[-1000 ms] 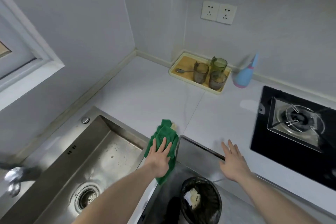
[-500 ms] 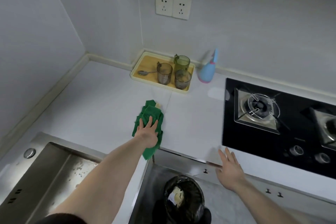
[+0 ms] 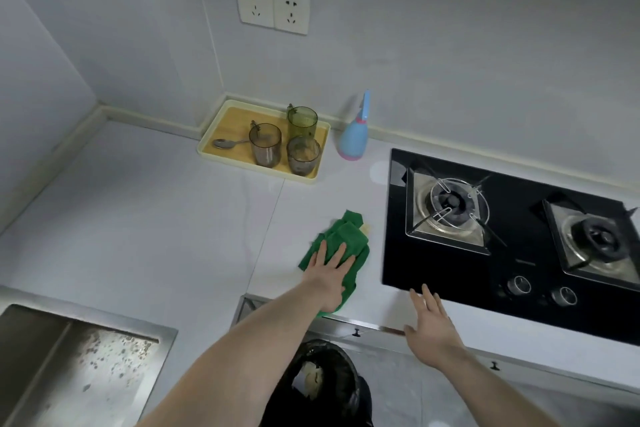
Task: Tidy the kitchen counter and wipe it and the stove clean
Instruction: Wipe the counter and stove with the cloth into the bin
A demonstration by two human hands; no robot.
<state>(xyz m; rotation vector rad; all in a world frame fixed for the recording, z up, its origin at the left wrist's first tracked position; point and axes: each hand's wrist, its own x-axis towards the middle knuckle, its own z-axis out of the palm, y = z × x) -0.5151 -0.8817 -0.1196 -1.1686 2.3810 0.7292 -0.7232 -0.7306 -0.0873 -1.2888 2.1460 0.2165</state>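
On the white table beside a steel sink, a person's left hand presses a green cloth flat, fingers straight and spread, just left of the black stove; the right hand hovers at the table's front edge, fingers wide, holding nothing.
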